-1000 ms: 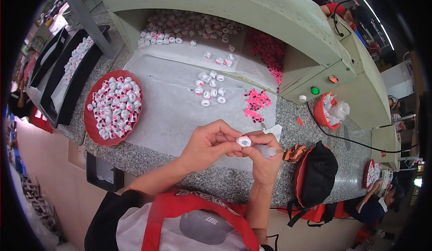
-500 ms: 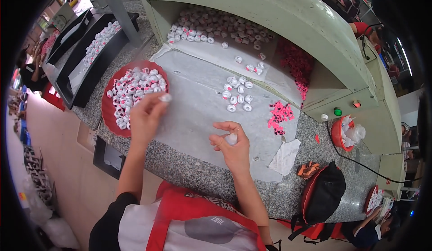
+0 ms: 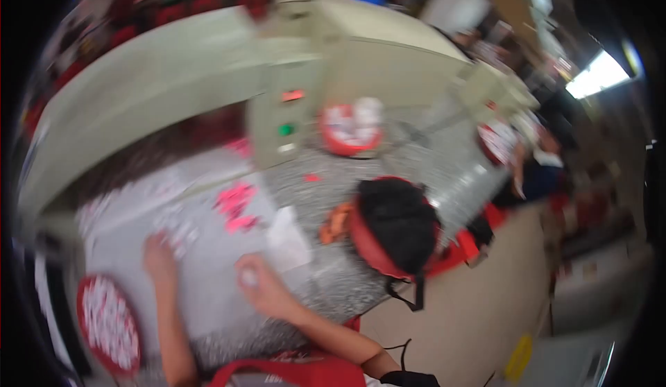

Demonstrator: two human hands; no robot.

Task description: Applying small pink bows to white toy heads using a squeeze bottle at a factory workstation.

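Right grip (image 3: pixel 262 288) curled around whitish object (image 3: pixel 249 277), left grip (image 3: pixel 160 254) by white pieces (image 3: pixel 182 231), hold unclear

A factory workshop, shown by the green-buttoned machine (image 3: pixel 159 75), speckled bench (image 3: pixel 295 179) and co-worker (image 3: pixel 541 179).

Hands (image 3: pixel 260 286) over pale sheet (image 3: pixel 211 276), blurred white pieces (image 3: pixel 182 233)

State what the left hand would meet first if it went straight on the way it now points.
Probably the small white pieces just beyond the left hand; blur hides whether it touches them.
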